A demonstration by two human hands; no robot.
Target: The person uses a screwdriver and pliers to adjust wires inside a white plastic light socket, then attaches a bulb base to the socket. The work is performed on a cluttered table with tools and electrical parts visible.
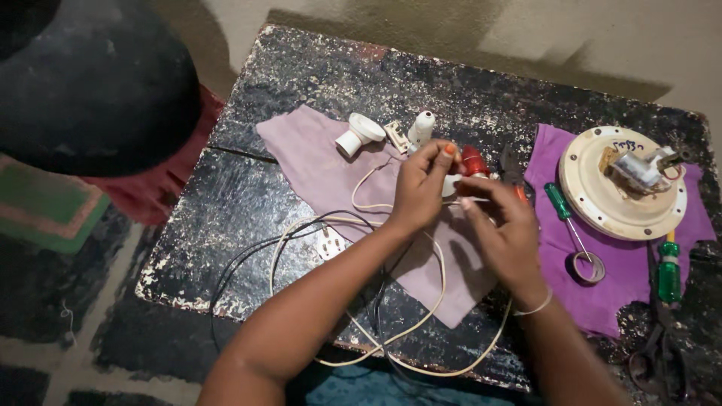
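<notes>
At frame centre, the left hand (pixel 423 188) pinches a small white fitting (pixel 451 185) from its left, the right hand (pixel 505 233) gripping it from lower right.

Both forearms are bare, with no sleeves in view down to the lower edge of the picture. The left hand (pixel 423 184) has a thumbnail painted orange. The right hand (pixel 502 229) wears a thin, pale bangle around the wrist. No rings or gloves show.
</notes>
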